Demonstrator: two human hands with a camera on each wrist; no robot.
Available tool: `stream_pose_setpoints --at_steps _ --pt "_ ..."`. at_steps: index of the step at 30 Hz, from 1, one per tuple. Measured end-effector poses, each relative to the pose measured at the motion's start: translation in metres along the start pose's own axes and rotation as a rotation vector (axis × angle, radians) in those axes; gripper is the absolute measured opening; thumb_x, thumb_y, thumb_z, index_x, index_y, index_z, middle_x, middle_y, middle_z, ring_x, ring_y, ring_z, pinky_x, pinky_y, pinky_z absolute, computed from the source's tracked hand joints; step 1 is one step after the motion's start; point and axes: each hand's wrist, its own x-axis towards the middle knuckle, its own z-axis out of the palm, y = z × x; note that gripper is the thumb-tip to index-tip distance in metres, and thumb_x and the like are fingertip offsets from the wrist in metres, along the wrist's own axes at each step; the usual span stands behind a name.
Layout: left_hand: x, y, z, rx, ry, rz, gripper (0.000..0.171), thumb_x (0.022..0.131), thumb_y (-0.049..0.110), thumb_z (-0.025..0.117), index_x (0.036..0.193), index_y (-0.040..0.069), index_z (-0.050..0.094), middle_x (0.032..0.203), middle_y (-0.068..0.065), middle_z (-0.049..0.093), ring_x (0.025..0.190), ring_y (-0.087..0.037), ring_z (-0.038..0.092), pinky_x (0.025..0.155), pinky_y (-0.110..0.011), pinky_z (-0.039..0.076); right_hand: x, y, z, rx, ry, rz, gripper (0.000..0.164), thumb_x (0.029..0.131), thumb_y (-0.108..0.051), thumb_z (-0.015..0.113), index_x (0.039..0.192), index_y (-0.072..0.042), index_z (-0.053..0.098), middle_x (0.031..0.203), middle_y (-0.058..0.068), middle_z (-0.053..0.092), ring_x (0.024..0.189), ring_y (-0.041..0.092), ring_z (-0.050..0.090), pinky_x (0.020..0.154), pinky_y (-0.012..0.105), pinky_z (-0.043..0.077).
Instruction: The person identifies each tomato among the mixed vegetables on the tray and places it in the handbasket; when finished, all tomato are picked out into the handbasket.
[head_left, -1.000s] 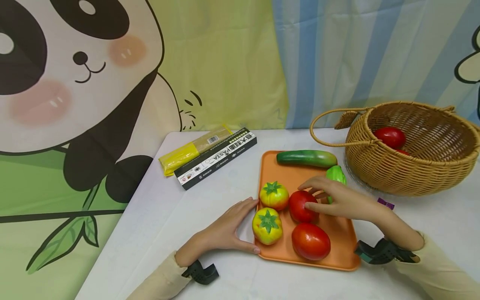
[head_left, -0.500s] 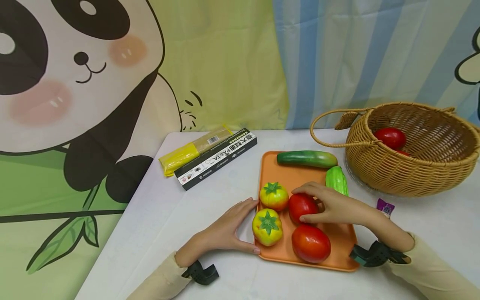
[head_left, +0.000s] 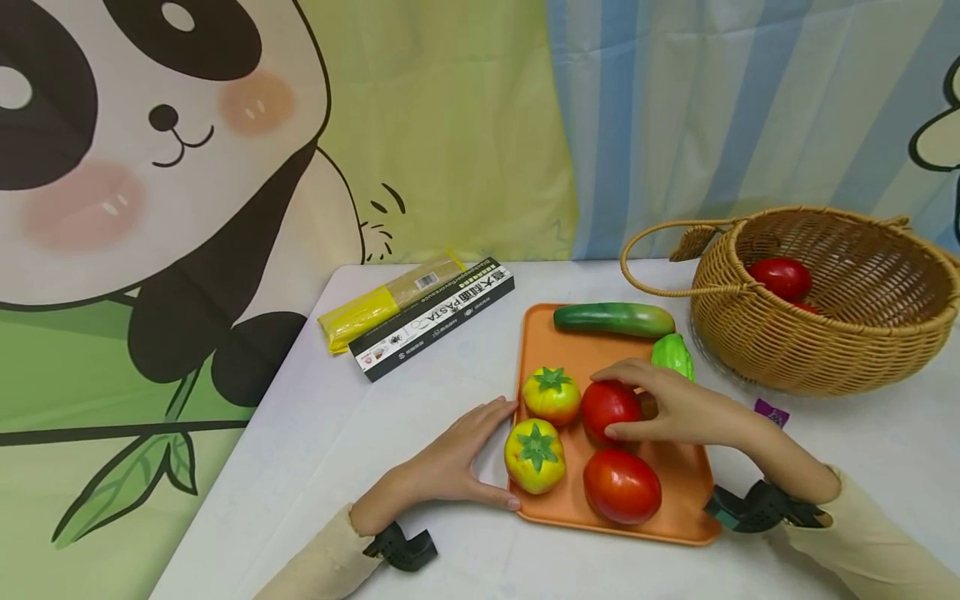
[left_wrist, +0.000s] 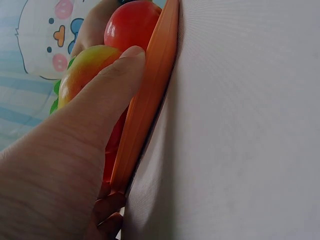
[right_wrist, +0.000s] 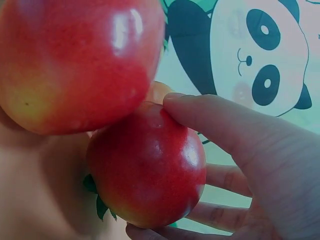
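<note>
My right hand [head_left: 667,404] grips a red tomato [head_left: 611,410], thumb on its near side and fingers round the far side. Green leaves show on the tomato's underside in the right wrist view, where the right hand [right_wrist: 235,165] curls around it. My left hand [head_left: 457,454] lies at the left edge of the orange tray [head_left: 667,527], thumb and fingers spread along the rim. In the left wrist view its thumb [left_wrist: 120,75] crosses the tray's side. Two yellow-red tomatoes [head_left: 535,456] with green star tops sit beside the left hand. A larger red tomato [head_left: 622,486] lies nearest me on the tray.
A cucumber [head_left: 613,318] lies along the tray's far edge, with a light green vegetable [head_left: 672,357] at its right. A wicker basket [head_left: 817,358] holding red produce [head_left: 782,277] stands at right. A purple wrapper [head_left: 771,412] lies nearby. Pasta packs [head_left: 431,317] lie at back left.
My right hand has drawn nearer and closed its fingers round the red tomato, which has shifted slightly. The far yellow-red tomato has moved a little right. My left hand stays still.
</note>
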Motion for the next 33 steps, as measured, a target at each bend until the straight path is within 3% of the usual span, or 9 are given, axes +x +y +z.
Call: stream_pose_setpoints --at_steps 16,30,33 --pt "0.000 -0.001 0.001 0.007 0.005 0.000 0.113 0.069 0.057 0.082 0.157 0.024 0.019 0.163 -0.004 0.016 0.148 -0.026 0.016 0.119 -0.050 0.019 -0.011 -0.009 -0.020 -0.079 0.108 0.014 0.059 0.084 -0.033 0.078 0.132 -0.008 0.057 0.129 0.012 0.057 0.113 0.031 0.055 0.085 0.048 0.055" --pt "0.000 -0.001 0.001 0.008 0.007 0.004 0.114 0.069 0.059 0.081 0.157 0.025 0.018 0.163 -0.002 0.015 0.149 -0.025 0.016 0.119 -0.050 0.020 -0.021 -0.014 -0.039 -0.122 0.189 -0.018 0.058 0.082 -0.026 0.080 0.134 -0.014 0.056 0.128 0.008 0.058 0.109 0.024 0.057 0.081 0.035 0.056" --pt "0.000 -0.002 0.002 0.007 0.006 0.004 0.113 0.069 0.059 0.081 0.157 0.026 0.018 0.163 -0.002 0.015 0.149 -0.024 0.016 0.119 -0.050 0.020 -0.024 -0.014 -0.044 -0.139 0.229 -0.030 0.062 0.080 -0.022 0.082 0.135 -0.015 0.056 0.128 0.008 0.057 0.108 0.023 0.058 0.084 0.026 0.054"
